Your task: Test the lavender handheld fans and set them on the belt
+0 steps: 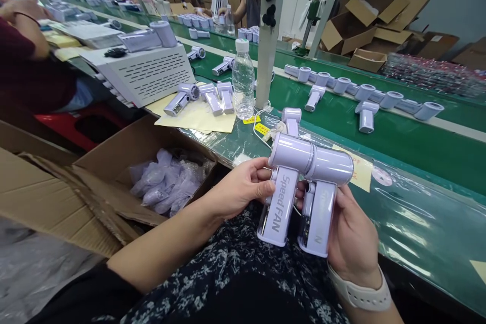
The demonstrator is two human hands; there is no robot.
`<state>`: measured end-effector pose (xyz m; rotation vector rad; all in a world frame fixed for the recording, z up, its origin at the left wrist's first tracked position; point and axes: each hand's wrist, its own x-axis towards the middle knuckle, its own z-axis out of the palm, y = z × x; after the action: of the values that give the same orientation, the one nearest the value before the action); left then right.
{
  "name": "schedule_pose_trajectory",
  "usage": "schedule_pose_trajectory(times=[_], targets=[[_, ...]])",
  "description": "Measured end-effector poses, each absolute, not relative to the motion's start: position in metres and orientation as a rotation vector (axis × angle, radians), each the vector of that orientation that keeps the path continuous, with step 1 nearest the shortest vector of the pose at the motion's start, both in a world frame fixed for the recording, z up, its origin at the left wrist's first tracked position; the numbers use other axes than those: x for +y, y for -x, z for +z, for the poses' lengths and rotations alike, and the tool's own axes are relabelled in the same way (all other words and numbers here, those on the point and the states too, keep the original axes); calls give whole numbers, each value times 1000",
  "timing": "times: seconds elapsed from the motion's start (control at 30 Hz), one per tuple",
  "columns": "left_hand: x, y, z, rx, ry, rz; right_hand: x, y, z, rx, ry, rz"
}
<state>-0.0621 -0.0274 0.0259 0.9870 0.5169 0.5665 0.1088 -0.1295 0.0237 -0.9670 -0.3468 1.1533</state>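
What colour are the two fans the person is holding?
Pale lilac: both the left-hand fan and the right-hand fan, seen in the head view.

It's a factory assembly line: green conveyor belt [413,139] with lilac handheld fans [366,117], workers [220,1] along it, piled cardboard cartons [359,12].

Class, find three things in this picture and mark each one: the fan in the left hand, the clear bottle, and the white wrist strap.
Fan [284,197] in the left hand [239,190]: head view, on its lettered handle.
Clear bottle [243,81]: head view, on its body.
White wrist strap [360,296]: head view, on its band.
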Motion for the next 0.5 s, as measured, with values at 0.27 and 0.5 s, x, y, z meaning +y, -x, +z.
schedule_pose_trajectory(times=[0.27,0.5], targets=[[-25,65,27,536,-1135,585,-129,-110,12,-378,1028,1118],[-20,71,22,400,-2006,963,-147,-127,9,-1240,1117,655]])
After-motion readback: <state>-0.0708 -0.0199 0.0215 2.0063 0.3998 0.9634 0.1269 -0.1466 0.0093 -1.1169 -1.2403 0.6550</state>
